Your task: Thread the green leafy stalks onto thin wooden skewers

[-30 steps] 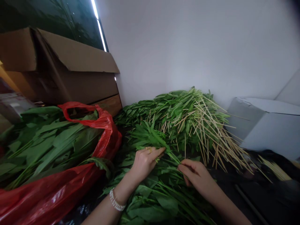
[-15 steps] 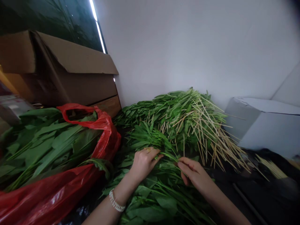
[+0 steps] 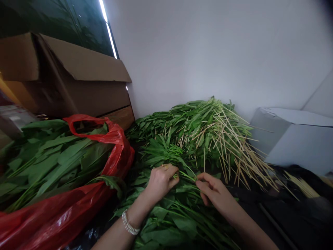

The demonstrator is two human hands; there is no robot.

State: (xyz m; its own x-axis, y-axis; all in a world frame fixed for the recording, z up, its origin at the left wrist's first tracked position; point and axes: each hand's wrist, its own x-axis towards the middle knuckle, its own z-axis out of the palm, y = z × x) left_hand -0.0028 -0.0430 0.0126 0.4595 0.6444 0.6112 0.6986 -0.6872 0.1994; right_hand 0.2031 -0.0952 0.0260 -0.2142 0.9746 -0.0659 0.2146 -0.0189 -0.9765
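Note:
My left hand, with a ring and a beaded bracelet, is closed around green leafy stems above the near pile of long-leaved greens. Just to its right, my right hand pinches between thumb and forefinger at the tips of the stems; what exactly lies in that pinch is too small to make out. A small bunch of cut stems lies right behind my left hand. Beyond it rises a heap of leafy greens with many thin wooden sticks poking out to the right.
On the left, a red plastic bag holds more large-leaved greens. An open cardboard box stands behind it. A white box is at the right, by the wall. Loose sticks lie on black material.
My left hand's fingers have curled in tighter over the stems. My right hand has shifted very slightly left and up, still pinching at the stem tips.

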